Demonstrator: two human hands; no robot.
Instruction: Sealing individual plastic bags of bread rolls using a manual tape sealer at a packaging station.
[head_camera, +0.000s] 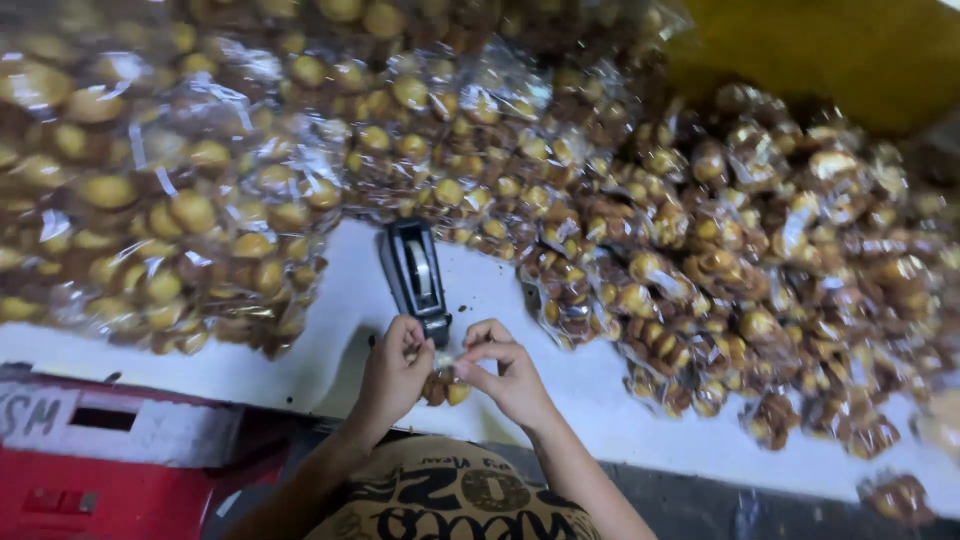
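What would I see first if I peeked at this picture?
First, the huge heaps of clear bags of small golden-brown pastries covering the white table from the left across to the right. In the middle below them, the left hand and right hand pinch one small bag together, just in front of a black tape dispenser.

Both forearms are bare, with no sleeves reaching the wrists. The left hand (393, 368) and right hand (508, 372) wear no gloves, rings or watch that can be made out. Below them shows a tan garment (450, 495) printed with bold black lettering.
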